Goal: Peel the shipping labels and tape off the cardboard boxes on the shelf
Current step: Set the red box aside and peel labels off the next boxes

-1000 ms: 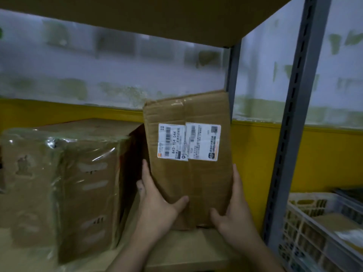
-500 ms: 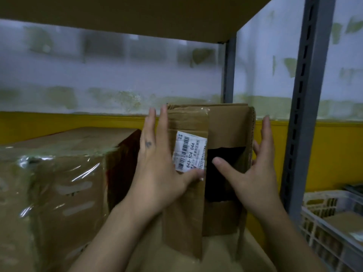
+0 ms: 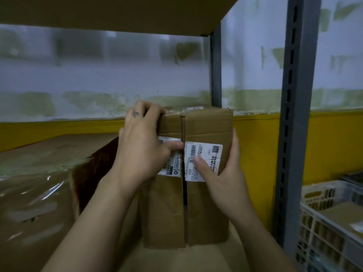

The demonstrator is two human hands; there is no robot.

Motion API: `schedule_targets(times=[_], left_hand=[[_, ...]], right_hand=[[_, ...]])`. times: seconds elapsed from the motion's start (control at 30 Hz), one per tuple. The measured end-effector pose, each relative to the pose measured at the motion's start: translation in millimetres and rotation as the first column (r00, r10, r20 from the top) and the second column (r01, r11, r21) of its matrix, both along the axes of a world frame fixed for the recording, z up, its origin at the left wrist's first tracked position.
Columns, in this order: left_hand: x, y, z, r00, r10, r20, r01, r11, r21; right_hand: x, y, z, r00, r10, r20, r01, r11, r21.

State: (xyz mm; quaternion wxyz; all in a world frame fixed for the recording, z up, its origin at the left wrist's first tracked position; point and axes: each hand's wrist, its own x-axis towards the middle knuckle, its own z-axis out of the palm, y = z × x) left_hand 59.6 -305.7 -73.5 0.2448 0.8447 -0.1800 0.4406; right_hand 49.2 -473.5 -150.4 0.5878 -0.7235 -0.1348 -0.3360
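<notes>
A small brown cardboard box (image 3: 204, 209) stands upright on the shelf board, its two front flaps nearly closed with a dark slit between them. A white shipping label (image 3: 204, 160), split along the slit, crosses both flaps. My left hand (image 3: 143, 146) curls its fingers over the box's top left edge, its thumb lying across the left half of the label. Over on the box's right side, my right hand (image 3: 224, 173) holds the edge, with its thumb pressing on the right half of the label. Clear tape (image 3: 176, 112) glints along the top edge.
A large box wrapped in clear film (image 3: 37, 195) stands close on the left. A grey slotted shelf post (image 3: 296, 122) rises right of the small box, a thinner rear post (image 3: 215, 69) behind it. A white plastic crate (image 3: 330, 220) sits lower right. The upper shelf board (image 3: 117, 12) hangs overhead.
The flaps that hung open half a second ago are now pushed together. My left hand moved up to the box's top edge, and my right thumb came onto the label.
</notes>
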Motion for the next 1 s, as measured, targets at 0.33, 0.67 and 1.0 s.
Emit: schedule_targets(times=[0.33,0.67,1.0], left_hand=[[-3,-12,-1,0.988,0.155,0.028,-0.157,0.981,0.114],[22,-38,-4,0.937,0.299,0.180,-0.295,0.954,-0.051],[24,-34,-15,0.960,0.163,0.229,-0.158,0.987,-0.042]], right_hand=[[15,16,-19,0.961,-0.269,0.065,0.261,0.959,0.109],[27,24,-32,0.899,-0.418,0.130,0.400,0.905,0.144],[30,31,-40,0.805,-0.495,0.327,0.504,0.861,0.063]])
